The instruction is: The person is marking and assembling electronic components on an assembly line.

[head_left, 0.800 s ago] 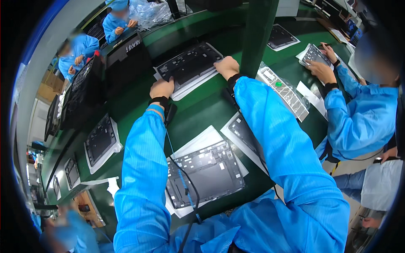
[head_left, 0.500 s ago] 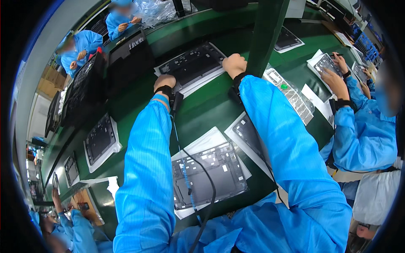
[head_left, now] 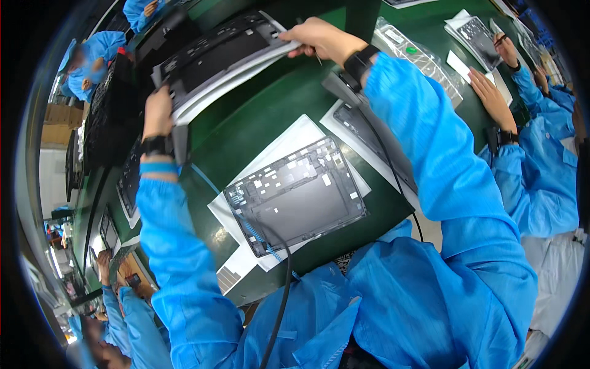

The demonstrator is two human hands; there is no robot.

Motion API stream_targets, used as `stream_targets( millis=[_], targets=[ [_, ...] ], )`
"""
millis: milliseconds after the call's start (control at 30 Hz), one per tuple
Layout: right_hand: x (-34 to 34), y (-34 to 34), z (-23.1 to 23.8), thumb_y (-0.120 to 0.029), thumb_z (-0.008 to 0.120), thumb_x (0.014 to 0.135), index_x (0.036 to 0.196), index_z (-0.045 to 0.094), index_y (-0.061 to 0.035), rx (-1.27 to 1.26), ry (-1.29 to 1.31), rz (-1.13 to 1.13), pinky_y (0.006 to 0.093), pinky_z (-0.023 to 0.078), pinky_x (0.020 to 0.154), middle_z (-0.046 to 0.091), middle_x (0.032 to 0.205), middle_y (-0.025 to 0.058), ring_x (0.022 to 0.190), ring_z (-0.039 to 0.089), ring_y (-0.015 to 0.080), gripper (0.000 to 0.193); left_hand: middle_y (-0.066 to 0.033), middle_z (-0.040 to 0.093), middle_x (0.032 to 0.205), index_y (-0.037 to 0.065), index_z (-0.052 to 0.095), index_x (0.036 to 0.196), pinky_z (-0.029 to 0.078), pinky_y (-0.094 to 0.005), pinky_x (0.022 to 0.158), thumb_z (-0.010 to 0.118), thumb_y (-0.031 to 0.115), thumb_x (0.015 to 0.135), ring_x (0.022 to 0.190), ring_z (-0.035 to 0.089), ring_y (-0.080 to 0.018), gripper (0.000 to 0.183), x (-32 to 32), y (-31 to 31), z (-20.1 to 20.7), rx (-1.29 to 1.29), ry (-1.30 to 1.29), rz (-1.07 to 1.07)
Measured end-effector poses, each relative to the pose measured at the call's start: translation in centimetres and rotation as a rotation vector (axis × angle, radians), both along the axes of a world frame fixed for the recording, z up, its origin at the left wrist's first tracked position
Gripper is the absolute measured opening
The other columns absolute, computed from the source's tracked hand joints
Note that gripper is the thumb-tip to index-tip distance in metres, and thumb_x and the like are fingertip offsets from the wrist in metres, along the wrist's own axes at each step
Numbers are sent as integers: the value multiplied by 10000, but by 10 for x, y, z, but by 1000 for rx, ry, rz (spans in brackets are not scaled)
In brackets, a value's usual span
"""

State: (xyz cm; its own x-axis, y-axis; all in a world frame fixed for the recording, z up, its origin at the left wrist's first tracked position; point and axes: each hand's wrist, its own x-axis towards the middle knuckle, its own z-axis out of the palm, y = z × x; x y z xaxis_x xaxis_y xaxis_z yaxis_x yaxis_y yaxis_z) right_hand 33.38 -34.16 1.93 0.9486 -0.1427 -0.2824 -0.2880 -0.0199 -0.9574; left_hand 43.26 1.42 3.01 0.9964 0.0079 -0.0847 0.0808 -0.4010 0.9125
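My left hand (head_left: 157, 112) and my right hand (head_left: 314, 38) grip the two ends of a dark grey laptop shell (head_left: 215, 52) that rests on a white sheet, lifted off the green bench (head_left: 270, 104) at the far side. Both wrists wear black straps, and a cord runs down from each. Nearer to me, a second grey laptop shell (head_left: 295, 195) lies flat on white paper between my forearms. A third shell (head_left: 369, 132) lies partly under my right forearm.
A person on the right in a blue coat rests a hand (head_left: 488, 95) on the bench beside another shell (head_left: 476, 31). A long clear bag (head_left: 418, 55) of parts lies behind my right arm. Dark trays (head_left: 101, 123) stand at the left, with other workers (head_left: 92, 52) beyond.
Both of my hands have taken hold of the far laptop shell with its white sheet and raised it toward me. The view has dipped closer to the bench.
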Motion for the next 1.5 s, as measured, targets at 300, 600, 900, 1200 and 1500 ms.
stream_targets(
  millis=[300,600,900,1200,1500],
  targets=[
    [-315,6,37,-262,690,872,918,572,46,98,124,-135,220,231,301,603,629,113,398,482,84,333,32,572,826,-13,619,1023,423,-281,647,525,323,978,741,497,-87,352,-141,-78,18,-42,20,-568],
    [-401,-13,-40,-312,672,883,699,610,2,-308,193,-479,281,379,477,579,602,31,518,520,106,369,-267,653,1015,-44,644,1046,477,-458,878,546,336,938,994,623,-405,407,-151,-267,-56,437,-365,-866],
    [-391,-6,-27,-327,665,886,772,614,53,-1023,214,-455,309,398,501,549,575,58,537,523,121,400,-257,603,1167,-60,593,1158,460,-441,942,538,313,948,1079,582,-393,431,-206,-112,14,646,-683,-742],
    [-345,106,2,-69,515,955,917,659,32,-410,-546,-129,306,483,735,608,998,174,864,616,232,180,-183,638,1164,-15,615,1148,493,-338,873,643,39,864,1052,630,-280,291,-433,76,1,544,-202,-188],
    [-319,114,-38,11,595,798,1281,556,-68,-1296,-319,288,440,456,980,459,1388,248,1233,493,397,491,-151,594,1267,27,630,1194,467,-401,984,701,57,815,1213,546,-338,386,-455,34,-91,509,-499,-84]
  ],
)
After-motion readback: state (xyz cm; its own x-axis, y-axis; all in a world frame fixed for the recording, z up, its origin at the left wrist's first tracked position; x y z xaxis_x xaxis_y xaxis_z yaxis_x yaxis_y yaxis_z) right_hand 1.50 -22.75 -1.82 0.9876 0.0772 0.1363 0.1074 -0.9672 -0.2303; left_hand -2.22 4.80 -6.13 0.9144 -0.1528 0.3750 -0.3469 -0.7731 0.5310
